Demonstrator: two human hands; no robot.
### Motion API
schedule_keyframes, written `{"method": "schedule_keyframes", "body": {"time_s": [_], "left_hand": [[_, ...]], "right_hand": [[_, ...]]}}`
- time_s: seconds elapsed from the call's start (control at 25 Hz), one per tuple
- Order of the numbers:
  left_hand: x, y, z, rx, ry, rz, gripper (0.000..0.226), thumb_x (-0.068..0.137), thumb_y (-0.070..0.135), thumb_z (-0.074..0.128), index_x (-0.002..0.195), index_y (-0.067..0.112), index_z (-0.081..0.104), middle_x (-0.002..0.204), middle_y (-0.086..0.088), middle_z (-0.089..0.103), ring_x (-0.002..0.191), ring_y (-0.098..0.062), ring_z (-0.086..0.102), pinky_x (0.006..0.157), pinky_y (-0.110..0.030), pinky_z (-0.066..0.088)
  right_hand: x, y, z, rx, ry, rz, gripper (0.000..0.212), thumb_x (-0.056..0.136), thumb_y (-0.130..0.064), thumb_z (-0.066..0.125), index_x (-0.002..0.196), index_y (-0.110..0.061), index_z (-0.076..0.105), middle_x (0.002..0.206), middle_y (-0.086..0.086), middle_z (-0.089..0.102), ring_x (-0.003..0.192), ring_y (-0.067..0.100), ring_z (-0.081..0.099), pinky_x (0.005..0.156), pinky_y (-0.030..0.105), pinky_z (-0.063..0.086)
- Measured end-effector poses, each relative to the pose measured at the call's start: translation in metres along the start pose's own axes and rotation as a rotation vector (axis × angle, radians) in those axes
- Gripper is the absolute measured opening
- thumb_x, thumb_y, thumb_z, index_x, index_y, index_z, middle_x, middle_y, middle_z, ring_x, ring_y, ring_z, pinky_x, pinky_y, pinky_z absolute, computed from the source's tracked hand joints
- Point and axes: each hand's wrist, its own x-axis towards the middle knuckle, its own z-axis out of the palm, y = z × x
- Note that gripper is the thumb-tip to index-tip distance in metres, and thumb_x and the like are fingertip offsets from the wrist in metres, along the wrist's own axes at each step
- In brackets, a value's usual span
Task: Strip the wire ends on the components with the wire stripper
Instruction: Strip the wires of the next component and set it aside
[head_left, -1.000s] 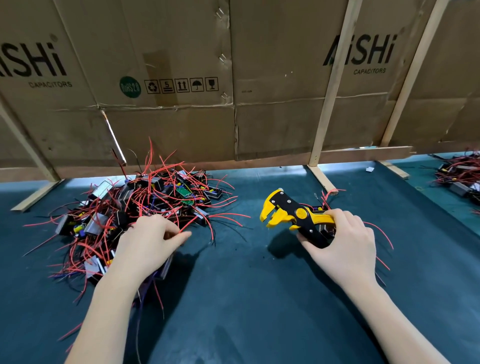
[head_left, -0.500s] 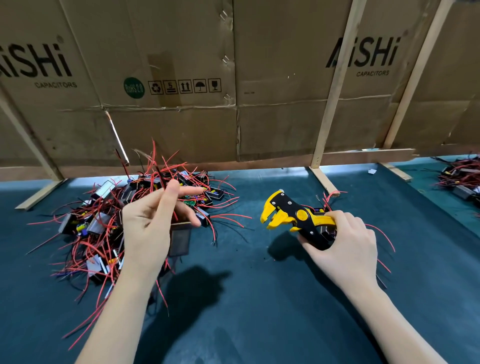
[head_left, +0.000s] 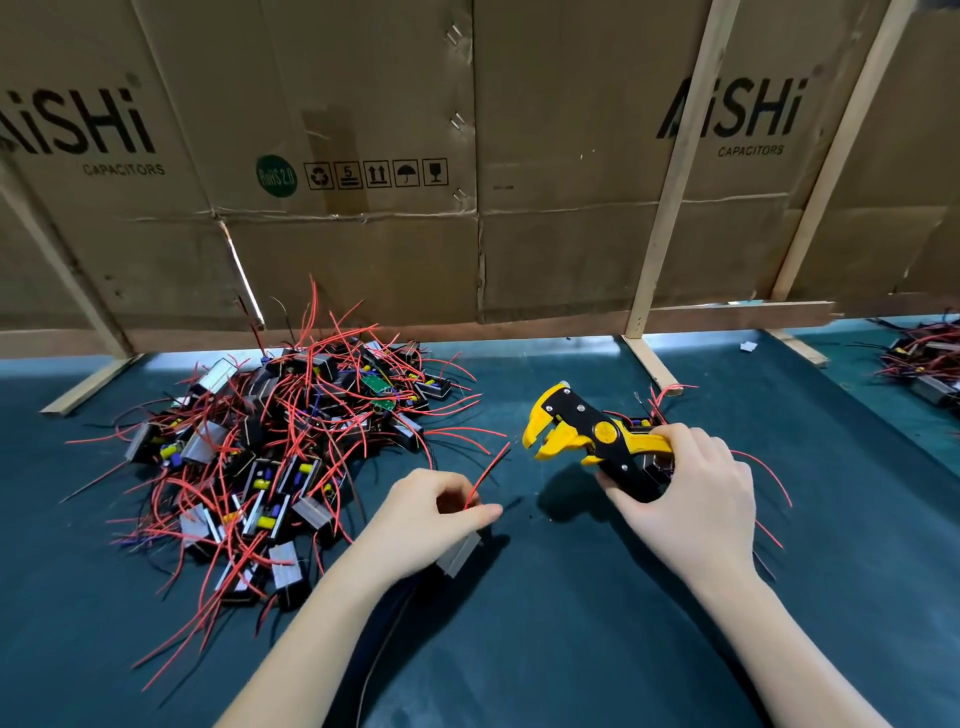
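Green desk (head_left: 571, 649); big pile (head_left: 291, 441) left, unstripped. Left hand (head_left: 421, 525) fingers pinch red wire (head_left: 485, 475); right hand (head_left: 696, 499) grips stripper (head_left: 587, 436).

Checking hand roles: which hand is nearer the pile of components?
Left. The left hand sits just right of the pile of components; the right hand is farther right, gripping the wire stripper.
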Motion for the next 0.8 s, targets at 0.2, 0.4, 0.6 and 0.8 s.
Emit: {"method": "schedule_keyframes", "body": {"time_s": [0.2,0.4,0.6,0.8], "left_hand": [[0.0015,0.0002,-0.0071,-0.38,-0.052,-0.075,0.017,0.094,0.025,0.063,0.089,0.015,0.075,0.081,-0.001,0.075,0.068,-0.005,0.054,0.057,-0.017,0.04],[-0.0002,0.0012,-0.0082,-0.466,0.017,-0.045,0.008,0.086,0.006,0.071,0.094,0.005,0.072,0.075,-0.007,0.075,0.059,-0.006,0.058,0.055,-0.015,0.042],[0.0026,0.0,-0.0089,-0.556,0.063,-0.078,0.01,0.086,0.013,0.072,0.089,0.003,0.071,0.075,-0.012,0.075,0.056,-0.01,0.059,0.055,-0.016,0.045],[0.0029,-0.0021,-0.0096,-0.568,0.065,-0.05,0.003,0.086,0.006,0.07,0.087,0.006,0.073,0.074,-0.005,0.074,0.06,-0.009,0.064,0.056,-0.015,0.048]], "right_hand": [[0.0,-0.0005,-0.001,-0.002,-0.006,-0.002,0.053,0.063,-0.051,0.085,0.094,-0.014,0.064,0.083,-0.001,0.061,0.083,0.028,0.056,0.075,0.039,0.038],[-0.0002,0.0004,0.0001,0.001,-0.003,-0.008,0.051,0.061,-0.048,0.086,0.093,-0.015,0.064,0.082,-0.001,0.06,0.082,0.029,0.056,0.074,0.039,0.038],[-0.0013,0.0001,0.0016,-0.008,-0.008,-0.017,0.052,0.061,-0.049,0.086,0.093,-0.014,0.064,0.081,-0.001,0.06,0.082,0.029,0.056,0.074,0.039,0.038],[-0.0026,0.0002,0.0038,-0.015,-0.002,-0.032,0.052,0.06,-0.048,0.086,0.092,-0.014,0.064,0.082,0.0,0.06,0.082,0.03,0.056,0.073,0.039,0.038]]}}
